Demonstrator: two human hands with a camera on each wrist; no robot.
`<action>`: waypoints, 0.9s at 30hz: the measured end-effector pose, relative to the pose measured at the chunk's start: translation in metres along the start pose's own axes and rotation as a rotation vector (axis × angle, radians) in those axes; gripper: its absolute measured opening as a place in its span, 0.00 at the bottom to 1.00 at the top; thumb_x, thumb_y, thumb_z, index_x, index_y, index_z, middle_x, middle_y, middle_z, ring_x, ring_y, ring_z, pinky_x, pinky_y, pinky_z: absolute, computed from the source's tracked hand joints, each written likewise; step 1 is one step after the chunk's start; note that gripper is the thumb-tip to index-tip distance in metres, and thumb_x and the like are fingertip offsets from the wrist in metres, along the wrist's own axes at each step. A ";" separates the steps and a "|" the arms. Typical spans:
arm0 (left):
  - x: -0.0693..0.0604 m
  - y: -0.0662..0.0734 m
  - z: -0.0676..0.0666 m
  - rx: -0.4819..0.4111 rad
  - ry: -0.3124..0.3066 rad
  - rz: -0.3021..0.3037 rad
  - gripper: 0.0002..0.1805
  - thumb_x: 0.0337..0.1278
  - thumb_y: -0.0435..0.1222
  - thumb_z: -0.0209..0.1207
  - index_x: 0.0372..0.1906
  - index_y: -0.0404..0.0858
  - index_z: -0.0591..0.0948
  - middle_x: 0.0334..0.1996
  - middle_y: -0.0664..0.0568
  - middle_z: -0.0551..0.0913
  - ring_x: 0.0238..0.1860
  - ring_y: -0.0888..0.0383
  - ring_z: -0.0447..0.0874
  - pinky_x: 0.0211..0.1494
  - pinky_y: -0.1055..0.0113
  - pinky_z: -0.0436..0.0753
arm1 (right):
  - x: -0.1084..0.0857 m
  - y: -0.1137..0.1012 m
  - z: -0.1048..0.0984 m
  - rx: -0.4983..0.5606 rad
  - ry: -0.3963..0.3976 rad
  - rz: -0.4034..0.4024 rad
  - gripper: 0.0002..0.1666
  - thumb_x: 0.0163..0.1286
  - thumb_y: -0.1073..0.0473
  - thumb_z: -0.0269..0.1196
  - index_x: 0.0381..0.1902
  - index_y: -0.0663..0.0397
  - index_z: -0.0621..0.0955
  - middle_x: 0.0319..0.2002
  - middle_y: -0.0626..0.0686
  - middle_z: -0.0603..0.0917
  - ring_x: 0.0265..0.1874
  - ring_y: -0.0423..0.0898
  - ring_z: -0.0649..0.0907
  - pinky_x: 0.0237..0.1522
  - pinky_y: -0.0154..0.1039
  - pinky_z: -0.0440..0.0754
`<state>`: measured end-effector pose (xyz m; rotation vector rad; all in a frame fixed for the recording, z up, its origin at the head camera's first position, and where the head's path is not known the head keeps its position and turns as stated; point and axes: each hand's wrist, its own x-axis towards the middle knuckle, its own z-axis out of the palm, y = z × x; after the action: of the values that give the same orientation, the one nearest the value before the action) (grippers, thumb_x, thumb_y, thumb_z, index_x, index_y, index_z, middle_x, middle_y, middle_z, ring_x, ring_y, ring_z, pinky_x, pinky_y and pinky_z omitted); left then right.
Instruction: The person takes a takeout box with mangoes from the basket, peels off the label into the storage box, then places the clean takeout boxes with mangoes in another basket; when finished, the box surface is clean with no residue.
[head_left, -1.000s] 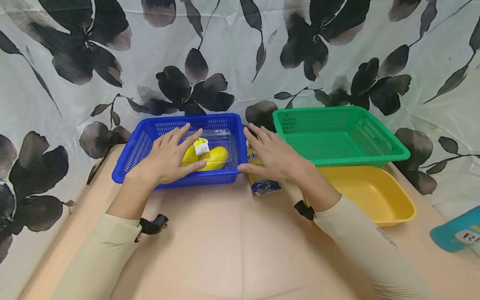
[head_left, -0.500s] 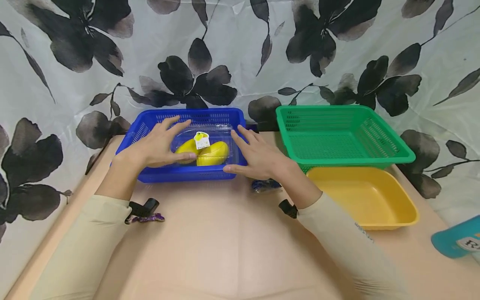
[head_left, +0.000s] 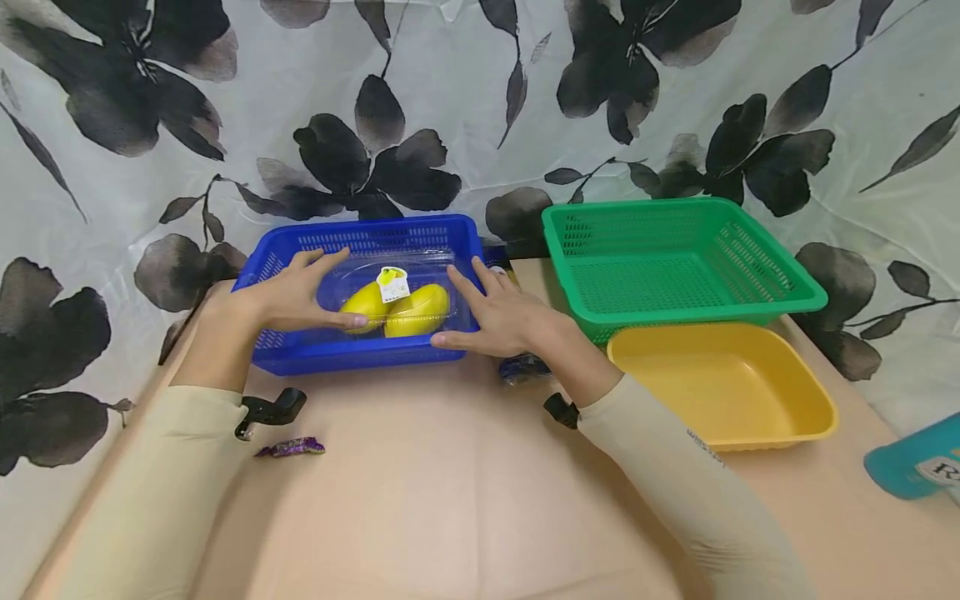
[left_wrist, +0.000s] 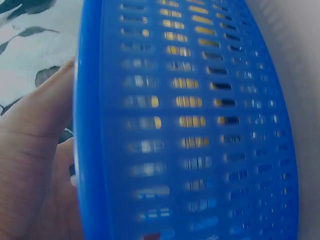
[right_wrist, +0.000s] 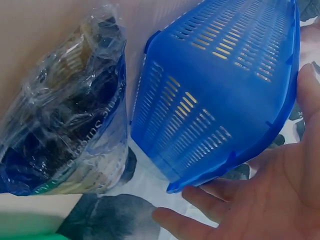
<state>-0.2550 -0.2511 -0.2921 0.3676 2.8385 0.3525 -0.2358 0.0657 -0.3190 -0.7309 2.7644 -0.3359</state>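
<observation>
A blue basket (head_left: 360, 357) holds a clear plastic container (head_left: 438, 267) with yellow fruits (head_left: 417, 312) and a white label (head_left: 393, 286). My left hand (head_left: 273, 302) is over the basket's left part, fingers extended, thumb tip over the container's left side. At the basket's right rim my right hand (head_left: 506, 319) has its fingers spread; in the right wrist view the right hand (right_wrist: 270, 200) is beside the rim of the basket (right_wrist: 220, 95). Neither hand is curled round anything. In the left wrist view the left hand (left_wrist: 42, 170) is partly hidden behind the basket (left_wrist: 115, 120).
A clear bag with blue print (right_wrist: 75, 110) lies right of the blue basket, mostly under my right hand in the head view. Farther right are a green basket (head_left: 660, 315), a yellow tray (head_left: 720, 392) and a teal bottle (head_left: 900, 467). A purple wrapped item (head_left: 292, 447) lies near my left wrist.
My left hand has moved left, away from above the fruits. The right hand has moved a little left over the basket's right rim. The purple item has come into view beside my left wrist.
</observation>
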 end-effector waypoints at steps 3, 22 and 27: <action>-0.002 -0.007 -0.001 -0.010 -0.042 -0.021 0.72 0.46 0.68 0.70 0.84 0.45 0.39 0.79 0.24 0.38 0.77 0.23 0.39 0.66 0.19 0.55 | 0.002 -0.001 0.001 0.027 -0.025 0.006 0.64 0.65 0.16 0.49 0.84 0.34 0.35 0.83 0.57 0.31 0.81 0.65 0.42 0.75 0.68 0.54; 0.006 -0.032 -0.004 -0.277 -0.245 -0.026 0.71 0.55 0.59 0.70 0.82 0.49 0.27 0.79 0.24 0.42 0.73 0.21 0.55 0.68 0.26 0.63 | 0.004 0.000 0.003 0.046 0.005 0.042 0.67 0.60 0.11 0.48 0.83 0.31 0.33 0.83 0.53 0.29 0.82 0.64 0.41 0.78 0.67 0.46; 0.002 -0.033 -0.001 -0.340 -0.208 -0.036 0.68 0.56 0.57 0.70 0.83 0.52 0.30 0.79 0.24 0.43 0.68 0.24 0.68 0.66 0.30 0.70 | 0.002 0.000 0.009 0.055 0.011 0.038 0.67 0.60 0.11 0.48 0.83 0.32 0.33 0.84 0.53 0.30 0.82 0.64 0.41 0.77 0.67 0.47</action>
<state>-0.2640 -0.2816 -0.3008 0.2645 2.5187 0.7303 -0.2349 0.0634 -0.3274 -0.6635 2.7638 -0.4082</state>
